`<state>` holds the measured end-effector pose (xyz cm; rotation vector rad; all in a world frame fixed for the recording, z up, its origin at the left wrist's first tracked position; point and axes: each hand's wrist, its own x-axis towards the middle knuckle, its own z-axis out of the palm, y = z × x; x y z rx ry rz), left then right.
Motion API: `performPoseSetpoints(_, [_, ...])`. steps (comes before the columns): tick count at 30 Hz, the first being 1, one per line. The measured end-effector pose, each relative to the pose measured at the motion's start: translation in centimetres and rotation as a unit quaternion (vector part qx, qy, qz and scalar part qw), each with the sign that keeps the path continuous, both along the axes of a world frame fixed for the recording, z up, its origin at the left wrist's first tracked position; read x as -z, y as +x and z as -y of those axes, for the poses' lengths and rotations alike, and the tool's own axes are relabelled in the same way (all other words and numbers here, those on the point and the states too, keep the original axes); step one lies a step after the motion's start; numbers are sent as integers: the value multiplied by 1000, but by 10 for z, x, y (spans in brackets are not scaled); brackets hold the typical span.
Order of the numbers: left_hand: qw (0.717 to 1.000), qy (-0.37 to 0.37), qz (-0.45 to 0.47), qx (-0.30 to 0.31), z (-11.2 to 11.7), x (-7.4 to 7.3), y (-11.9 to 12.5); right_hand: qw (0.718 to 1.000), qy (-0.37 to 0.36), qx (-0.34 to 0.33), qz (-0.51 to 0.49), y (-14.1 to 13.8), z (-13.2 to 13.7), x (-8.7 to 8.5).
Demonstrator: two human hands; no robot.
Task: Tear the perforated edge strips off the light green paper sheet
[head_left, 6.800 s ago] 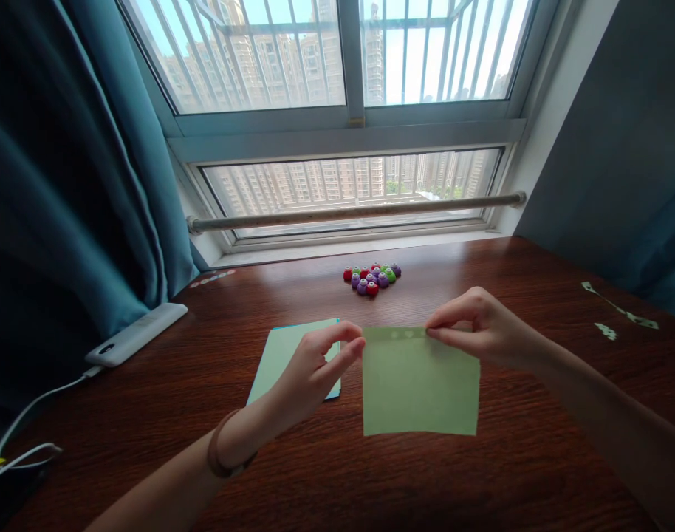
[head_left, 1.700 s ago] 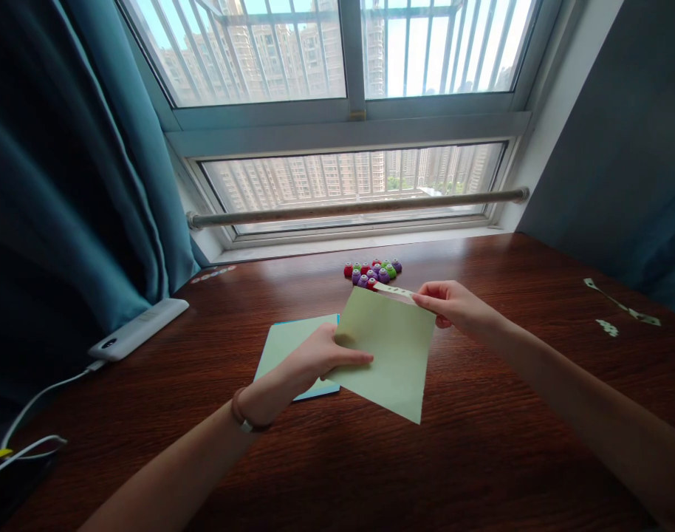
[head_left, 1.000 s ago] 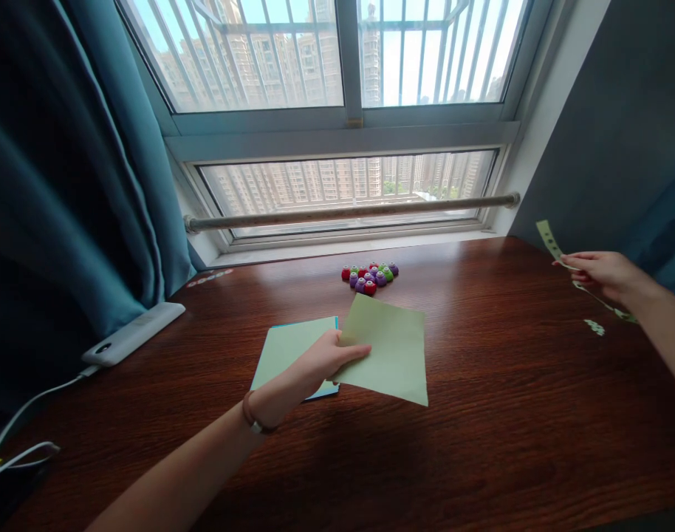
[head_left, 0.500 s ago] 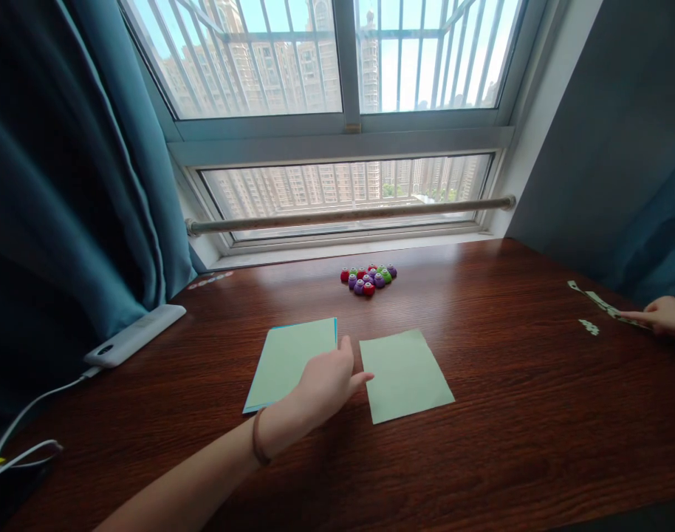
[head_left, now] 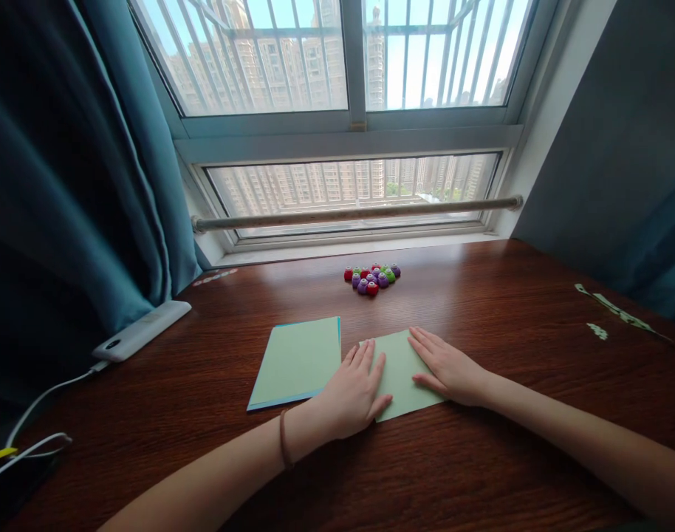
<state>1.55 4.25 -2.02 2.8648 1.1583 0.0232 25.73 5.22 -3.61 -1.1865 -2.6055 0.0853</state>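
A single pale green sheet of paper (head_left: 399,377) lies flat on the brown wooden table, under both of my hands. My left hand (head_left: 358,388), with a brown band at its wrist, rests fingers outstretched on the sheet's left edge. On the right edge lies my right hand (head_left: 448,367), its fingers extended and its thumb spread inward. Neither hand grips anything. Just left of the sheet is a stack of paper (head_left: 298,358), pale green on top with blue showing at its edges; my left wrist passes over its near right corner.
Small red, purple and green knobbly pieces (head_left: 372,278) cluster toward the window. Thin pale green strips (head_left: 619,310) and small bits (head_left: 597,331) lie at the far right. At the left are a white power strip (head_left: 143,329), its cable (head_left: 43,388) and a blue curtain (head_left: 143,222).
My right hand has come from the strips at the far right onto the sheet's right edge. My left hand has shifted right and come down on its left edge.
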Motion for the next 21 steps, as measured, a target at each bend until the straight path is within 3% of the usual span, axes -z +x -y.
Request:
performPoseSetpoints(3, [1000, -11, -6, -8, -3, -5, -6, 999, 6, 18, 31, 0, -2, 7])
performPoseSetpoints(11, [1000, -15, -9, 4, -7, -15, -10, 998, 0, 44, 47, -2, -4, 3])
performPoseSetpoints(15, [1000, -19, -18, 0, -6, -20, -11, 997, 59, 51, -19, -7, 7, -13])
performPoseSetpoints(17, [1000, -20, -22, -1, -6, -22, -11, 994, 77, -12, -75, -19, 30, -30])
performPoseSetpoints(19, [999, -22, -25, 1, -7, -22, -12, 982, -3, -149, -119, -37, 67, -50])
performPoseSetpoints(21, [999, -26, -28, 5, -8, -21, -13, 970, -32, -211, -119, -58, 110, -69])
